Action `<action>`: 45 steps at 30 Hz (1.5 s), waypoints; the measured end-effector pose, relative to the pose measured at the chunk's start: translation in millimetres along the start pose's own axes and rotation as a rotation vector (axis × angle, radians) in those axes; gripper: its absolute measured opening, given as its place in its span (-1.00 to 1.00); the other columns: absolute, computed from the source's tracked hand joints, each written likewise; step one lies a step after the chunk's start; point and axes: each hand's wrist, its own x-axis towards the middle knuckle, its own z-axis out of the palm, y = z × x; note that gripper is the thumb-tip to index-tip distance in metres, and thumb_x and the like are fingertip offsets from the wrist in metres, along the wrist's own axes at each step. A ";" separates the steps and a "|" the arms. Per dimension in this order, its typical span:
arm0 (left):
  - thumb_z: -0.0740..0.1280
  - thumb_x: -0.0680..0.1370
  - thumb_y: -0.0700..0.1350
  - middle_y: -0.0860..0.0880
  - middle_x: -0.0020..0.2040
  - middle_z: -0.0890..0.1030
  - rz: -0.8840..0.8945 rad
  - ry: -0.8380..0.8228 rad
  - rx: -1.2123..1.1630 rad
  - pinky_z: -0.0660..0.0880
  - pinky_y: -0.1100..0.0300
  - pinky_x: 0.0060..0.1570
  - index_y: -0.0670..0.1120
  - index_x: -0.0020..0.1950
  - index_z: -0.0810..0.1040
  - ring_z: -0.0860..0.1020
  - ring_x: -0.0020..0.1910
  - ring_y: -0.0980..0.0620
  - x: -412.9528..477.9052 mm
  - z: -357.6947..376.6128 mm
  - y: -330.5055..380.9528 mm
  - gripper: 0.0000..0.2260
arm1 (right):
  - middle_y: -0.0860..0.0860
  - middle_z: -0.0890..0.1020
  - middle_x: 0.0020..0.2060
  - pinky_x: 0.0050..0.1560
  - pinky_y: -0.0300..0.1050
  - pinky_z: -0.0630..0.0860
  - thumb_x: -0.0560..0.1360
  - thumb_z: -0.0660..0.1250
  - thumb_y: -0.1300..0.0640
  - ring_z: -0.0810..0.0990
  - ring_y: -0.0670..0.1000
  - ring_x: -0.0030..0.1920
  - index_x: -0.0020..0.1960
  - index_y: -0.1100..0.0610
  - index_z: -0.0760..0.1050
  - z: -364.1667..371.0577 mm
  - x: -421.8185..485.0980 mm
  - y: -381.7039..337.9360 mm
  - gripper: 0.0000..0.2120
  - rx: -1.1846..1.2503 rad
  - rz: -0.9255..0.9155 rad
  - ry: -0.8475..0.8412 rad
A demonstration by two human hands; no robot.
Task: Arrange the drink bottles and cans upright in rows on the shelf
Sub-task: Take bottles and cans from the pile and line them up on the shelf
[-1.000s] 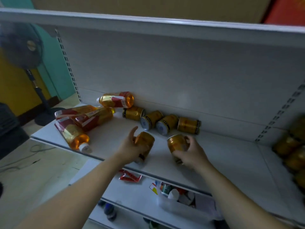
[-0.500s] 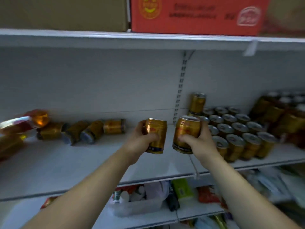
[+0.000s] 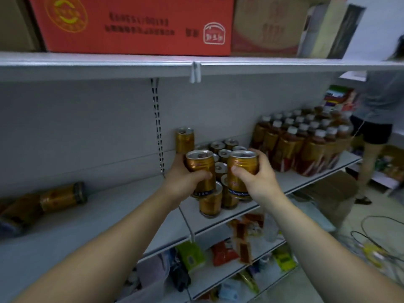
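Left can [image 3: 200, 169] gripped upright by left hand [image 3: 181, 182], right can [image 3: 240, 169] by right hand [image 3: 262, 180], in front of standing rows [image 3: 225, 154], partly hiding them. Fallen cans [image 3: 62, 195] at left blurred, cut off by edge; bare shelf [image 3: 122, 206] between.

I log as off-task stock: a red carton [image 3: 135, 25] and brown box [image 3: 264, 25] on the top shelf [image 3: 109, 62], snack packets [image 3: 225, 252] on the lower shelves [image 3: 209, 278], cables [image 3: 376, 237] on the floor [image 3: 384, 209], and a bystander [image 3: 380, 110] far right.
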 end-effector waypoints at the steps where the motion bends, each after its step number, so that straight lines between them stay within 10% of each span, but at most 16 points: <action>1: 0.53 0.30 -0.19 0.03 0.00 0.59 0.005 0.003 0.016 0.53 0.04 0.09 0.08 0.07 0.40 0.58 0.01 0.04 6.2 9.5 2.7 -0.54 | -0.21 0.51 -0.02 0.05 -0.10 0.49 0.40 0.52 0.07 0.54 -0.16 -0.02 0.26 -0.12 0.30 -8.3 8.4 3.2 -0.44 -0.017 -0.006 -0.022; 8: 0.58 0.25 -0.09 0.04 0.14 0.53 -0.005 0.074 0.309 0.52 0.12 0.01 0.00 0.32 0.33 0.53 0.10 0.04 67.8 65.7 6.0 -0.28 | -0.27 0.48 -0.07 -0.23 -0.47 0.35 0.38 0.53 0.14 0.46 -0.30 -0.12 0.16 -0.16 0.28 -75.8 76.3 26.5 -0.46 -0.152 -0.086 -0.258; 13: 0.51 0.12 -0.08 -0.14 -0.18 0.51 -0.029 0.097 0.530 0.44 0.18 -0.41 -0.16 -0.10 0.40 0.50 -0.32 0.06 110.2 72.9 16.2 -0.54 | -0.22 0.54 -0.06 -0.08 -0.32 0.48 0.35 0.55 0.11 0.56 -0.18 -0.02 0.17 -0.15 0.35 -94.4 123.9 40.8 -0.47 -0.172 -0.113 -0.367; 19: 0.57 0.25 -0.10 -0.04 -0.07 0.54 0.028 0.166 0.826 0.43 0.20 -0.24 -0.13 0.07 0.49 0.53 -0.10 -0.02 149.1 52.5 27.1 -0.54 | -0.16 0.55 -0.18 -0.31 -0.42 0.50 0.39 0.50 0.23 0.55 -0.33 -0.33 0.28 -0.02 0.29 -70.7 167.1 48.3 -0.42 -0.097 -0.088 -0.483; 23: 0.45 0.21 0.20 0.01 -0.02 0.54 0.005 0.174 1.032 0.41 0.12 -0.07 0.01 0.07 0.47 0.53 0.03 -0.06 181.4 31.8 20.8 -0.49 | -0.16 0.58 -0.08 0.00 -0.09 0.60 0.31 0.55 0.15 0.61 -0.10 -0.01 0.22 -0.11 0.32 -43.7 195.2 54.6 -0.40 -0.099 -0.067 -0.460; 28: 0.44 0.35 0.20 -0.03 0.42 0.35 -0.071 0.135 1.213 0.16 -0.17 0.34 0.09 0.45 0.24 0.26 0.39 -0.14 210.6 28.2 0.5 -0.27 | -0.15 0.56 -0.15 -0.26 -0.37 0.48 0.39 0.50 0.23 0.55 -0.28 -0.24 0.25 0.01 0.30 -23.7 228.7 61.3 -0.45 -0.112 -0.079 -0.428; 36: 0.36 0.47 0.11 -0.10 0.43 0.21 -0.012 0.170 1.386 0.19 -0.18 0.33 0.05 0.50 0.17 0.15 0.42 -0.18 215.1 33.9 -6.9 -0.35 | -0.11 0.60 -0.13 -0.26 -0.38 0.48 0.35 0.52 0.27 0.59 -0.25 -0.21 0.06 0.03 0.46 12.0 269.3 65.8 -0.62 -0.109 -0.156 -0.435; 41: 0.19 0.27 0.48 -0.07 0.35 0.30 -0.063 0.279 1.284 0.26 -0.17 0.34 0.00 0.44 0.26 0.21 0.40 -0.19 198.6 30.8 -23.9 -0.13 | -0.07 0.62 0.04 -0.07 -0.17 0.56 0.32 0.54 0.08 0.62 -0.08 0.02 0.18 -0.06 0.44 23.3 281.1 78.4 -0.51 -0.206 -0.145 -0.546; 45: 0.19 0.25 0.40 -0.15 0.38 0.36 -0.052 0.251 1.205 0.15 -0.02 0.43 -0.09 0.44 0.34 0.24 0.41 -0.18 193.4 31.5 -13.6 -0.12 | 0.00 0.49 0.23 0.11 0.14 0.56 0.16 0.46 -0.25 0.56 0.03 0.16 0.33 -0.10 0.34 37.7 301.3 102.3 -0.22 -0.341 -0.237 -0.600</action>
